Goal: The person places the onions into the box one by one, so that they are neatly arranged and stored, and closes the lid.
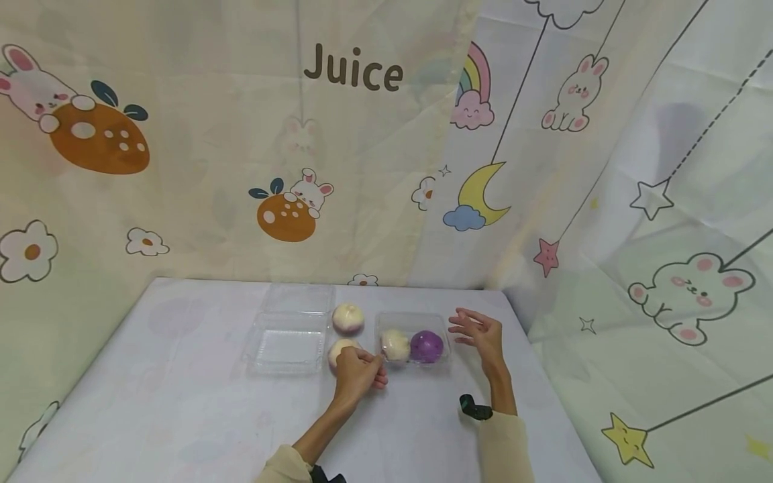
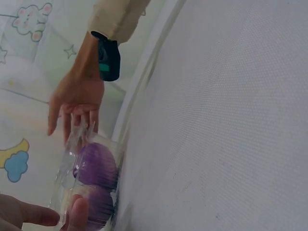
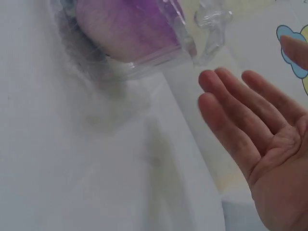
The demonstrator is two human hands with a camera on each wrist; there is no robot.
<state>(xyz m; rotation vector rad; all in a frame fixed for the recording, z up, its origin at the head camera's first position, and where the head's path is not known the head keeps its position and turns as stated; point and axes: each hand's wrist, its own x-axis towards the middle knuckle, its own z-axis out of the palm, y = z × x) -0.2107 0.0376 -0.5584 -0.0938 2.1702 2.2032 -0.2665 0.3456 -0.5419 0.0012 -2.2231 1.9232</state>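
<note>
Cloth-screened booth; cartoon-print curtains (image 1: pixel 211 134); white table (image 1: pixel 181 409)

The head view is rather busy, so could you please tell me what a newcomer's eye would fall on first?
Most likely the purple round item, vivid beside a pale round item in a clear container. Next, perhaps, comes the dark word "Juice" on the patterned backdrop above the table. The right hand may follow, outstretched just right of that container.
</note>
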